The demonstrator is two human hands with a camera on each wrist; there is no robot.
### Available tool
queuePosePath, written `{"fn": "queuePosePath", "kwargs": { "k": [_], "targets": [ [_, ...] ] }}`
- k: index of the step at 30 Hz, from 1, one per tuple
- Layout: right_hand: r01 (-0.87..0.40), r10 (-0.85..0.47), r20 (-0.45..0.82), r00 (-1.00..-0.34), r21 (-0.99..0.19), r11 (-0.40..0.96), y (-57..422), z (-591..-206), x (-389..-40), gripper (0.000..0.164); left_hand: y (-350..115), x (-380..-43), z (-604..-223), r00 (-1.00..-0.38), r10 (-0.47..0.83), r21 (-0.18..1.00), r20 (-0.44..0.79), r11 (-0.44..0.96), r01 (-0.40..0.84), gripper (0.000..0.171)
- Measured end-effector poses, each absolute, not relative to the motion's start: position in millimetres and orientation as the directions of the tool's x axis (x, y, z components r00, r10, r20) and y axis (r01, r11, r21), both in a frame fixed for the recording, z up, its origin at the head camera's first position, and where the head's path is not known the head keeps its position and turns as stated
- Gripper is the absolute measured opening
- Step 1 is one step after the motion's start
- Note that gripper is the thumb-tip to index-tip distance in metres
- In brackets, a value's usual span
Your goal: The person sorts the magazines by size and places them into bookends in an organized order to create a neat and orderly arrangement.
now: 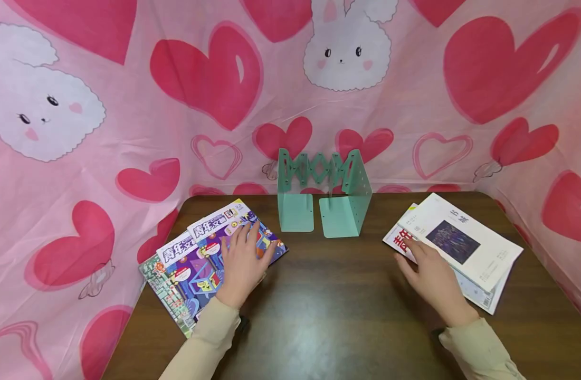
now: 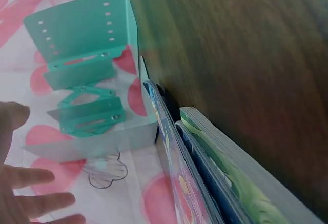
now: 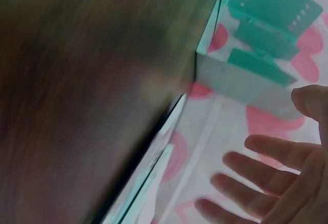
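My left hand (image 1: 245, 258) hovers, fingers spread, over a stack of overlapping magazines at the left. Two purple magazines (image 1: 209, 285) with white title bands lie above a green-patterned magazine (image 1: 164, 290). In the left wrist view, a gap separates the fingers (image 2: 43, 201) from the magazine edges (image 2: 205, 167). At the right, my right hand (image 1: 435, 279) is held above the left edge of a second stack, its fingers (image 3: 261, 172) extended and apart from the covers. A white magazine (image 1: 494, 253) with a dark picture tops that stack, partly covering a magazine with red lettering (image 1: 398, 238).
A mint-green expandable bookend (image 1: 295, 214) stands at the back middle of the dark wooden table (image 1: 318, 322), with two upright end plates joined by a folding lattice. Pink cloth (image 1: 281, 79) with hearts and rabbits hangs behind and at both sides.
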State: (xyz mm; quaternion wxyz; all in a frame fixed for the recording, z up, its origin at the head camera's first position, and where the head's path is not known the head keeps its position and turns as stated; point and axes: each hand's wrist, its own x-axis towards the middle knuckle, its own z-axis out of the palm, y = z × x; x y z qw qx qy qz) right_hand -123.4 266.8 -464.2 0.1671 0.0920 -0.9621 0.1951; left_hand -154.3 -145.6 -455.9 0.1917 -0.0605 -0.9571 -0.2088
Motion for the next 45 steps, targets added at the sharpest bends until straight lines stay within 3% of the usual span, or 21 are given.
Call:
{"fn": "queuePosePath", "kwargs": {
  "k": [5, 9, 21, 27, 33, 45],
  "targets": [
    [-0.181, -0.094, 0.229, -0.969, -0.399, 0.899, 289.0, -461.6, -132.7, 0.047, -143.6, -163.7, -451.4, -0.868, 0.023, 0.472, 0.495, 0.832, 0.291, 0.048],
    [-0.139, -0.080, 0.161, -0.984, -0.402, 0.905, 308.7, -465.5, -142.3, 0.048, -140.4, -173.0, -445.2, -0.869, -0.010, 0.563, 0.496, 0.765, 0.312, 0.039],
    [-0.079, -0.060, 0.084, -0.995, -0.242, 0.967, 346.5, -472.8, -161.7, 0.050, -128.7, -200.6, -430.5, -0.865, -0.027, 0.611, 0.500, 0.719, 0.331, 0.036],
    [-0.025, -0.036, -0.041, -0.999, -0.233, 0.972, 353.7, -471.2, -169.1, 0.067, -119.9, -213.3, -420.7, -0.871, -0.047, 0.653, 0.490, 0.681, 0.331, 0.034],
    [-0.006, -0.027, -0.090, -0.996, -0.220, 0.976, 356.2, -474.1, -173.7, 0.081, -111.3, -228.0, -414.5, -0.840, -0.036, 0.639, 0.541, 0.667, 0.382, 0.031],
    [0.026, 0.002, -0.129, -0.992, -0.180, 0.983, 359.8, -474.7, -177.2, 0.085, -106.8, -242.8, -414.4, -0.862, -0.034, 0.682, 0.506, 0.628, 0.375, 0.032]
  ]
}}
